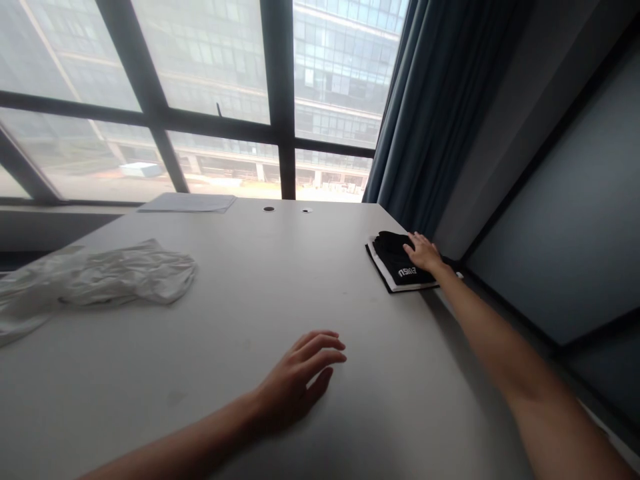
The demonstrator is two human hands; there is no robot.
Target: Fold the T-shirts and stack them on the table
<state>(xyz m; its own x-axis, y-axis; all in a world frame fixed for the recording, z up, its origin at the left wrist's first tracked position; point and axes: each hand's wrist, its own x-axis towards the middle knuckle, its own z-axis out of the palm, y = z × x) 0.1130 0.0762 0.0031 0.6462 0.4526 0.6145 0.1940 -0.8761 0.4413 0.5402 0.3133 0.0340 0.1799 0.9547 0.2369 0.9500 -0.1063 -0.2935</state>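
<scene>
A small stack of folded clothes, with a black garment (393, 255) bearing white lettering on top and a white layer (400, 287) under it, lies near the right edge of the white table (280, 273). My right hand (424, 253) rests on the stack's right side, fingers spread out over the black cloth. Over the middle of the near tabletop is my left hand (305, 373), its fingers loosely bent and apart, holding nothing. A crumpled white garment (130, 273) lies on the left part of the table.
Papers (187, 203) lie at the far left edge of the table. Two round fittings, one a dark cable hole (269, 209), sit by the back edge. Behind are large windows (215, 60), with a blue curtain (425, 100) at the right beside a frosted panel (560, 220).
</scene>
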